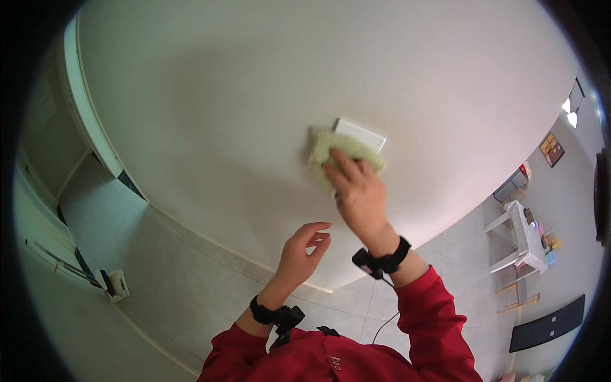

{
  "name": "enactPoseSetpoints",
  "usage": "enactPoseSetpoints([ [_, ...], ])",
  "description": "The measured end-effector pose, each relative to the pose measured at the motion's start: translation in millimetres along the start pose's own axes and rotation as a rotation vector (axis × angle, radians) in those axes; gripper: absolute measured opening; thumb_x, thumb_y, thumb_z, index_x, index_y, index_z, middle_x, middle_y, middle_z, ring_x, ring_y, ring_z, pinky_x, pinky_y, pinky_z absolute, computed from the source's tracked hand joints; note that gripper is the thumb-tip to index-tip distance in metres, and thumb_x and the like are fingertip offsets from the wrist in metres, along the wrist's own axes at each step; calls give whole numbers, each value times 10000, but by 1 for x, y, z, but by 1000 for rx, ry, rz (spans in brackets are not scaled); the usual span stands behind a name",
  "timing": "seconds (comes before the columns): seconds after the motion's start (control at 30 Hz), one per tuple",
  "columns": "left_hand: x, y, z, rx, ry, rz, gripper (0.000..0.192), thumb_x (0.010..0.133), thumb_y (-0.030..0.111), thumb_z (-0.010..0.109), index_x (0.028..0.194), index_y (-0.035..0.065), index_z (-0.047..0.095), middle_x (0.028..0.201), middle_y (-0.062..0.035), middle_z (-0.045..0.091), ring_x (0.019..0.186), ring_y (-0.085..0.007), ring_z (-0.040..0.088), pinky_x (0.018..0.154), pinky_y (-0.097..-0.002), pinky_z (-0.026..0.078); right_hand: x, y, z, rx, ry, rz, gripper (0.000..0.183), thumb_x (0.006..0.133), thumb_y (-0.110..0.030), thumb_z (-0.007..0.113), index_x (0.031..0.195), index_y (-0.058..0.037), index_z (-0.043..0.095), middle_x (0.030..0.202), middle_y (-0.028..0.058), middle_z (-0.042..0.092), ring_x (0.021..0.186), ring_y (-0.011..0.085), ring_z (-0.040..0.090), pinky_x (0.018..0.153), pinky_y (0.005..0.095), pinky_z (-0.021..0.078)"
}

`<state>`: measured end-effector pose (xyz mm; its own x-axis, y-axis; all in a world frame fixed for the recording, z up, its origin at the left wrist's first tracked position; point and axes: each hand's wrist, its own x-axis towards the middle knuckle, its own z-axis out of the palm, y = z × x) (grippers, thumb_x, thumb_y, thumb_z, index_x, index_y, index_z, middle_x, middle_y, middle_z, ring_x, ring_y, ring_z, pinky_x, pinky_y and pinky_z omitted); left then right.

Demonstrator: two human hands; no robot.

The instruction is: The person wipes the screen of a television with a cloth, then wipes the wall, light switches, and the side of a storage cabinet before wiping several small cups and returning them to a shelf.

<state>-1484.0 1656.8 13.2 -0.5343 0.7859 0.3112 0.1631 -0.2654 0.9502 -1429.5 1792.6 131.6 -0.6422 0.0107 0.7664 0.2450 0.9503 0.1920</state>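
Observation:
My right hand [360,196] presses a pale green cloth [324,148] over a white wall switch plate [360,132]. The upper part of the plate shows above the cloth; its lower part is mostly hidden. To the left and lower down, my left hand [305,255] hangs in front of the wall with its fingers curved and apart, holding nothing. Both wrists wear black straps with small black devices, and a thin cable runs down from the right one.
The pale wall [215,119] ends in a corner below my hands. At the left are a doorway and a white box [118,285] on the tiled floor. A cloth-covered table [525,234] and chairs [520,296] stand far right.

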Motion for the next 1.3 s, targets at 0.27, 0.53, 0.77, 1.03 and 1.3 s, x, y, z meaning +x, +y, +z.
enactPoseSetpoints([
  [0.27,10,-11,-16,-114,8,-100,258,933,14,551,1187,-27,562,1120,-88,638,1013,-163,638,869,-270,496,-18,2,-44,342,-31,236,331,591,45,686,898,-76,675,921,35,687,790,266,596,697,352,510],
  [0.53,18,13,-3,-272,-23,-37,263,959,60,519,1210,-16,540,1179,-103,602,1034,-204,634,857,-312,522,-5,32,-26,-39,99,29,452,548,72,651,960,-112,685,938,22,678,806,267,580,710,333,523],
  [0.77,5,-31,5,-208,168,-152,275,976,204,536,1193,34,532,1087,-62,602,937,-171,617,816,-318,515,-104,-19,5,590,-213,559,362,638,14,661,995,-46,644,1021,122,643,898,340,616,753,394,517],
  [1.03,2,-17,-4,-806,250,-502,357,951,305,572,1172,27,529,1072,-62,586,962,-162,580,824,-307,487,-111,-71,-21,982,-250,539,523,719,-18,727,1204,-35,532,1210,183,563,942,315,611,771,373,526],
  [1.3,134,109,-59,194,935,734,397,948,210,591,1237,-6,427,1176,-114,540,1027,-180,542,877,-320,465,-120,-18,-43,768,73,699,276,828,58,608,1093,-16,588,1171,153,603,898,212,627,681,278,526],
])
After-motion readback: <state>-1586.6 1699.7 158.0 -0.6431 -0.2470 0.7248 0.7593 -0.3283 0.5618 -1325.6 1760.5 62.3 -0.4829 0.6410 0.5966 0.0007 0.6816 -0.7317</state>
